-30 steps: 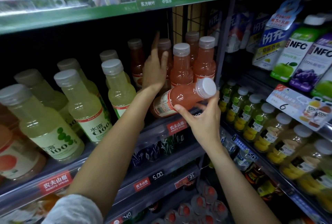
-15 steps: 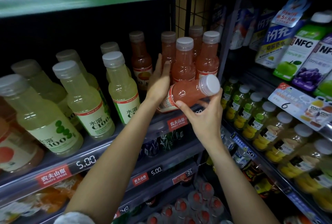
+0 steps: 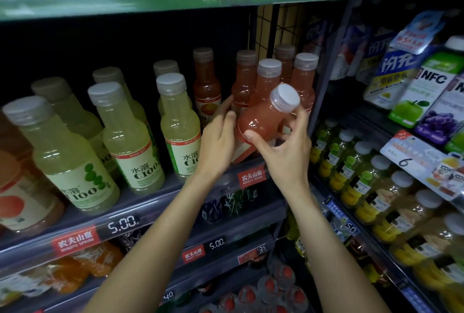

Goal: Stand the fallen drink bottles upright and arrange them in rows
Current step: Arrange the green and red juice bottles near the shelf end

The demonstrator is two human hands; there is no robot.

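A pink drink bottle (image 3: 263,119) with a white cap leans steeply, cap up and to the right, its base near the shelf edge (image 3: 226,182). My right hand (image 3: 283,147) grips its neck and shoulder between thumb and fingers. My left hand (image 3: 218,142) lies against the bottle's left side and label with fingers nearly straight. Behind it several pink bottles (image 3: 268,79) stand upright in rows. A darker red bottle (image 3: 207,86) stands to their left.
Several pale green bottles (image 3: 125,142) stand upright on the same shelf to the left. A wire divider (image 3: 266,26) closes the shelf's right side. Juice cartons (image 3: 426,91) and yellow-green bottles (image 3: 364,182) fill the right-hand shelves. Lower shelves hold more drinks.
The pink bottle has swung from lying nearly flat to a steep tilt, cap raised. My left hand came down from the upright bottles to the bottle's lower left side.
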